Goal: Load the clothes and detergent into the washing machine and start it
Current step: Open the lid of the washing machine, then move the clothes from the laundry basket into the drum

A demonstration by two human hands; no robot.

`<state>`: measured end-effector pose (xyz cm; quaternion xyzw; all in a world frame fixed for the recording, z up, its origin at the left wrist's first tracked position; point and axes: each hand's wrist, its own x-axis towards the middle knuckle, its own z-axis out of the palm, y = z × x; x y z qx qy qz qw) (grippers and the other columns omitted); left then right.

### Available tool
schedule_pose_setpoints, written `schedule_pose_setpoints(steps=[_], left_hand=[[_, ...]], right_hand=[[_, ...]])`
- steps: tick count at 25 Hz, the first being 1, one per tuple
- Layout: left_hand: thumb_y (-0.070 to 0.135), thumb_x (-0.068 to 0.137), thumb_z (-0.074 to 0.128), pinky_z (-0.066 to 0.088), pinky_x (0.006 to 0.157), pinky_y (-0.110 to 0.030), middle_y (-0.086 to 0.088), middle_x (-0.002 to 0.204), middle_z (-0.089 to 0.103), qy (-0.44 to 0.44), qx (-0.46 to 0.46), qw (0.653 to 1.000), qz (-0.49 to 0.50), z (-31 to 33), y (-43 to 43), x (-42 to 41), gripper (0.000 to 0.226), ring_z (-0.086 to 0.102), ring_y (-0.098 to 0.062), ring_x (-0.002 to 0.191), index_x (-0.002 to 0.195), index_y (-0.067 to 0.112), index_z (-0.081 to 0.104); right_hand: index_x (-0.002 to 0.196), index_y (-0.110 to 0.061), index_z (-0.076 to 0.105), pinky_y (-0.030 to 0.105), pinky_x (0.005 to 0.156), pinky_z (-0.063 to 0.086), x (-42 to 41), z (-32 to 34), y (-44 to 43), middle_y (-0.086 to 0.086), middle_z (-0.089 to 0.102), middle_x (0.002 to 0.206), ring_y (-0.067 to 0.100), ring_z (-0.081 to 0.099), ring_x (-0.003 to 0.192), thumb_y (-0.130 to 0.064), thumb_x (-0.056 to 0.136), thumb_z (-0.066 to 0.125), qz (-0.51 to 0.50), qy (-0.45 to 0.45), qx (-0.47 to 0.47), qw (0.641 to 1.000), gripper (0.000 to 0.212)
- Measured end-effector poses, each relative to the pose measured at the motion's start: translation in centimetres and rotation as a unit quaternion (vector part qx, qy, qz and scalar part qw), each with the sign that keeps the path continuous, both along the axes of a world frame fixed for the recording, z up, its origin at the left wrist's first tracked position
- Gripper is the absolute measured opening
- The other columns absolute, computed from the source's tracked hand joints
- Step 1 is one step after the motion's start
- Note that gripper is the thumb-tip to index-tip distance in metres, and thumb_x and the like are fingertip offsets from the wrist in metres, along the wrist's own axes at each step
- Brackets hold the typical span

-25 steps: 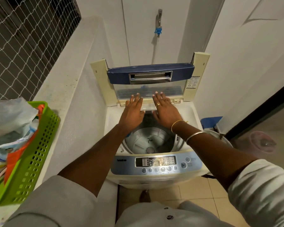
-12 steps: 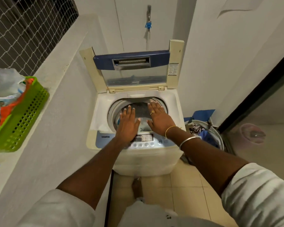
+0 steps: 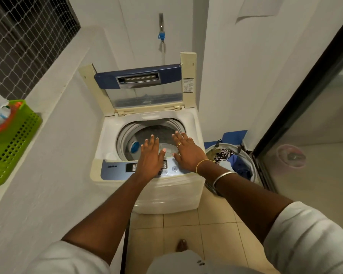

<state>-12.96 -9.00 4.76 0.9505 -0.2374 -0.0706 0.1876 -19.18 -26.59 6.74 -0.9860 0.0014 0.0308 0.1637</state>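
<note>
Both hands (left (image 3: 150, 158), right (image 3: 187, 151)) flat, empty, over open washing machine (image 3: 115, 135)

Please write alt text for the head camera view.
Two open, empty hands, left hand and right hand, hover over a top-loading washing machine with its lid raised. A laundry basket of clothes stands to its right.

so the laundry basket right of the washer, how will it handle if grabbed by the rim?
The laundry basket looks soft-sided with a thin rim, so it will probably sag or fold. The clothes heaped inside look floppy and may shift or spill if it tilts. Likely light for its bulk.
</note>
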Motion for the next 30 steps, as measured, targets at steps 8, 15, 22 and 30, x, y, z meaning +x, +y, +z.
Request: schedule_pose_setpoints(steps=[8,15,22,30], left_hand=[[0.041,0.109,0.026,0.001,0.125,-0.044,-0.007,0.168,0.012,-0.027,-0.026,0.998,-0.059,-1.5,-10.2,0.5,0.057,0.005,-0.029,0.156,0.159,0.015,0.022],[0.029,0.109,0.034,0.008,0.124,-0.030,-0.004,0.167,0.018,0.045,-0.108,0.988,-0.104,-4.6,-23.8,-0.2,0.052,0.015,-0.022,0.155,0.158,0.015,0.026],[0.030,0.106,0.039,0.023,0.123,-0.033,-0.002,0.161,0.034,0.158,-0.091,0.981,-0.072,-13.5,-35.7,-1.3,0.051,0.034,-0.019,0.147,0.156,0.024,0.030],[0.044,0.102,0.044,0.025,0.123,-0.040,-0.010,0.156,0.042,0.246,0.034,0.968,-0.021,-30.3,-40.7,-1.0,0.062,0.040,-0.024,0.145,0.153,0.009,0.036]], right_hand=[[0.157,-0.013,0.005,0.042,0.122,0.012,-1.0,-0.6,-8.3,0.007,0.000,0.166,0.029,0.005,0.152,-0.033,0.104,0.040,-0.078,0.011,0.027,0.997,0.067],[0.155,-0.009,0.020,0.042,0.122,0.022,-0.3,-4.1,-20.3,0.011,0.018,0.163,0.029,0.017,0.150,-0.022,0.098,0.055,-0.068,0.042,0.054,0.995,0.068],[0.145,0.001,0.038,0.039,0.110,0.035,1.2,-13.4,-34.1,0.018,0.036,0.152,0.033,0.037,0.139,-0.011,0.099,0.044,-0.095,0.161,0.070,0.980,0.048],[0.157,-0.014,0.014,0.034,0.113,0.032,2.5,-30.8,-41.0,0.009,0.025,0.161,0.026,0.032,0.145,-0.023,0.099,0.051,-0.166,0.258,0.159,0.938,0.069]])
